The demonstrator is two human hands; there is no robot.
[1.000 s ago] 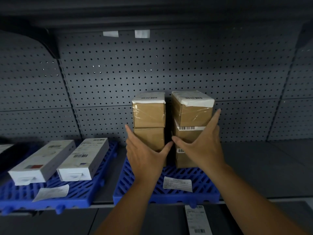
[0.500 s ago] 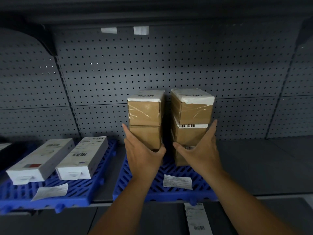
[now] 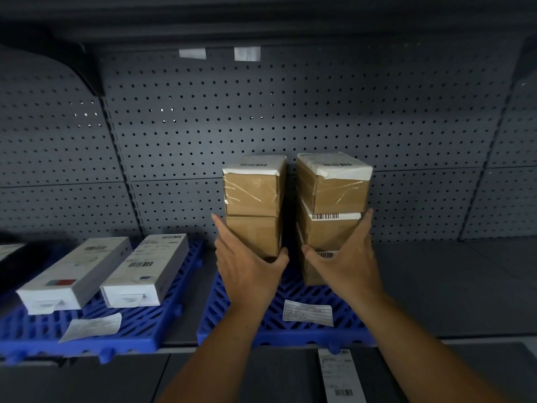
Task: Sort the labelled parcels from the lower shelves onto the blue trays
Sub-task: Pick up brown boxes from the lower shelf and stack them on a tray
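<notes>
Left hand: my left hand (image 3: 247, 269) lies against the left stack (image 3: 252, 199), fingers straight up its left side and thumb stretched across the front by the lower right corner. Nothing is curled round the cardboard.
Right hand: my right hand (image 3: 345, 263) mirrors it on the right stack (image 3: 334, 193), with straight fingers up the right side and the thumb across the front at the lowest box's barcode. It is a flat press, not a clasp.
Left stack: I see two brown cardboard parcels, one on the other, the top one capped by a white barcode label. My hand covers whatever is below them.
Right stack: three brown parcels, each with a white barcode label, the top one wrapped in clear film.
Where the parcels are: both stacks stand upright on the middle blue tray (image 3: 290, 337), close together with a narrow dark gap between them, near the pegboard wall (image 3: 261, 117).
Paper slip: a paper slip (image 3: 308, 312) lies flat on the same tray, in front of the right stack.
Left blue tray: the left blue tray (image 3: 139, 324) carries two long white boxes (image 3: 78, 271) (image 3: 148, 269) lying side by side, and a curled slip (image 3: 91, 327) near its front edge.
Shelf edge: a printed label (image 3: 340, 376) hangs below the middle tray's front.
</notes>
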